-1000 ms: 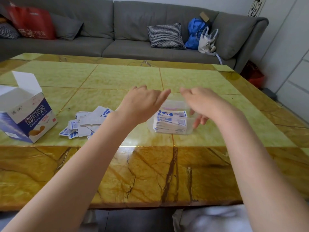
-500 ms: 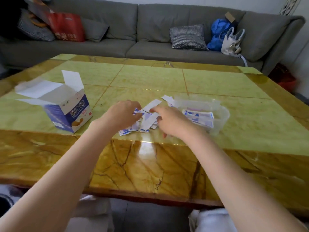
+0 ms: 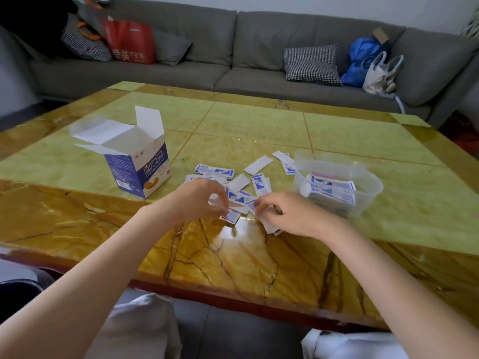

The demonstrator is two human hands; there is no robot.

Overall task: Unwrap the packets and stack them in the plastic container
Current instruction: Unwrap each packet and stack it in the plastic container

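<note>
Both hands have moved from the plastic container (image 3: 368, 177) to the loose packets (image 3: 234, 182) near the counter's front edge. Left hand (image 3: 199, 200) and right hand (image 3: 287, 213) each pinch packets; stacking is judged to continue.

The bench (image 3: 259, 123) has a glossy green stone top with a veined amber border. On it stands an open blue-and-white cardboard box (image 3: 141, 168) at the left, flaps up. Loose white-and-blue packets (image 3: 234, 183) lie scattered mid-bench. Just right of them sits a clear plastic container (image 3: 368, 181) holding stacked packets.
</note>
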